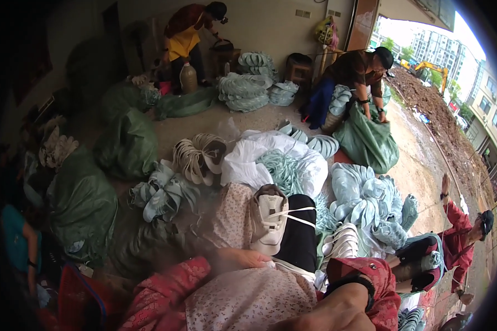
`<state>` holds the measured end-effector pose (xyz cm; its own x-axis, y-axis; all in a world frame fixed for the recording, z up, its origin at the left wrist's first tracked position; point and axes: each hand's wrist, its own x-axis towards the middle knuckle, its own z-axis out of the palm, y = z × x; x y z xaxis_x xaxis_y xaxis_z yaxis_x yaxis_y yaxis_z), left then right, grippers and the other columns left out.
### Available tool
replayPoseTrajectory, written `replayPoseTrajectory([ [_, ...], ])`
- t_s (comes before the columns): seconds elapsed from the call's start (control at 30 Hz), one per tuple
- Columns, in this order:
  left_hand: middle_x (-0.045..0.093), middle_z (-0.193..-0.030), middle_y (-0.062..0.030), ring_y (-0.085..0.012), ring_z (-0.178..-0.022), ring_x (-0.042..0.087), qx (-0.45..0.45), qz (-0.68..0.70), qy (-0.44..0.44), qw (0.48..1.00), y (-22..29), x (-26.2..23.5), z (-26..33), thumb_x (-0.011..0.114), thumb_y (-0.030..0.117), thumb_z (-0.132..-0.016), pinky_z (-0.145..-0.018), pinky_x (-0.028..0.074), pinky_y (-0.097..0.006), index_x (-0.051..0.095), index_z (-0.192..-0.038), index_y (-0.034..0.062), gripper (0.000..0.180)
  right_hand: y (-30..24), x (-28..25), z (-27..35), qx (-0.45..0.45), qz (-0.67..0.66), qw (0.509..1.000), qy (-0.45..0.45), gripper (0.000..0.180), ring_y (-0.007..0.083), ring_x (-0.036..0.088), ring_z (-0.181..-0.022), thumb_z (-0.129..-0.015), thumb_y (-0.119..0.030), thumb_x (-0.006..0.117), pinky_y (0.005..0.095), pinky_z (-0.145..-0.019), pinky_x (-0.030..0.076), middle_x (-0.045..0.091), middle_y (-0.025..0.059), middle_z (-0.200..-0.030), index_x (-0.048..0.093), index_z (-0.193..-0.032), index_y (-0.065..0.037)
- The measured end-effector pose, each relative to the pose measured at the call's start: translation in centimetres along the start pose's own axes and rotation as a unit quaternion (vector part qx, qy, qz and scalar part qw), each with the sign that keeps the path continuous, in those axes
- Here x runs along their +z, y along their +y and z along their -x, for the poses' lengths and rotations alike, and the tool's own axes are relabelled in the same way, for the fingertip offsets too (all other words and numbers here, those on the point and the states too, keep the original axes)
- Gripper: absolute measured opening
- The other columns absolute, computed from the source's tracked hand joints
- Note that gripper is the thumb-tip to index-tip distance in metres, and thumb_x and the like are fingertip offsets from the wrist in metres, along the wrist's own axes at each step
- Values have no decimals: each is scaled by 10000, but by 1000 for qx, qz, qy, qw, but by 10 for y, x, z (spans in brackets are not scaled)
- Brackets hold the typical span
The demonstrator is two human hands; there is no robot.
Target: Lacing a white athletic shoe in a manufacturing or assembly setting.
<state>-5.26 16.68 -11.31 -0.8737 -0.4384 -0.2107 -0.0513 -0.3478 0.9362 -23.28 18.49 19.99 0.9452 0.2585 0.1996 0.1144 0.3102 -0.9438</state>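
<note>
A white shoe upper (271,220) with a brown lining lies on my lap, toe toward me. Its white shoelace (298,211) trails loosely rightward across a black cloth. Beside the toe is my left hand (246,257), fingers together around something hidden, with a pale band (292,269) close by. My right hand (328,313) is drawn back low in front of me, below a black wristband. The lower edge cuts off its fingers. A patterned apron (248,298) covers my lap.
Ahead stands a white sack (243,160) holding pale green laces (284,170). Shoe uppers (342,243) are stacked at right, with bundled green uppers (364,196) beyond. Green sacks (83,204) stand left. Three co-workers (461,237) are around, one handling a green sack (370,140).
</note>
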Motion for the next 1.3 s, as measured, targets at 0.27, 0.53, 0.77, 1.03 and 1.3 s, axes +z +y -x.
replayPoseTrajectory([
  [0.27, 592, -1274, -35, -124, -1172, 521, -27, -58, 40, 997, -11, -6, -11, 550, 236, -1018, -1033, 395, -277, 528, -1341, -4, 403, 9, 4, -11, 34, -4, 999, -41, 449, 288, 606, -1125, -1027, -302, 401, 366, -961, 468, 656, 165, -1203, 592, -1297, 1],
  [0.53, 589, -1259, -26, -116, -1162, 508, -28, -119, 24, 992, -29, -17, -19, 522, 243, -1028, -1028, 389, -273, 530, -1335, -8, 396, 2, 1, -15, 71, 20, 996, -58, 473, 286, 591, -1149, -1030, -331, 384, 372, -986, 446, 647, 163, -1222, 582, -1308, -3],
  [0.77, 576, -1273, -20, -111, -1168, 498, -4, -126, 23, 992, -33, -19, -16, 523, 285, -1030, -1026, 388, -269, 510, -1362, -1, 438, 10, 8, -14, 113, 29, 991, -69, 494, 284, 578, -1170, -1033, -356, 370, 377, -1008, 427, 639, 161, -1239, 574, -1318, -7],
  [1.03, 488, -1415, -104, -186, -1296, 447, 31, -79, 43, 995, -38, -18, -10, 471, 304, -1051, -1112, 334, -344, 403, -1457, 16, 502, 9, 9, -10, 137, 51, 986, -76, 519, 282, 563, -1193, -1036, -384, 354, 384, -1032, 406, 629, 158, -1257, 564, -1329, -11],
  [1.3, 481, -1419, -64, -124, -1224, 482, 79, -155, 68, 982, -49, -41, -4, 403, 210, -1079, -1058, 373, -277, 350, -1489, 20, 454, -7, 8, -16, 178, 105, 975, -86, 544, 280, 548, -1217, -1040, -413, 338, 390, -1057, 384, 620, 156, -1276, 555, -1341, -15],
])
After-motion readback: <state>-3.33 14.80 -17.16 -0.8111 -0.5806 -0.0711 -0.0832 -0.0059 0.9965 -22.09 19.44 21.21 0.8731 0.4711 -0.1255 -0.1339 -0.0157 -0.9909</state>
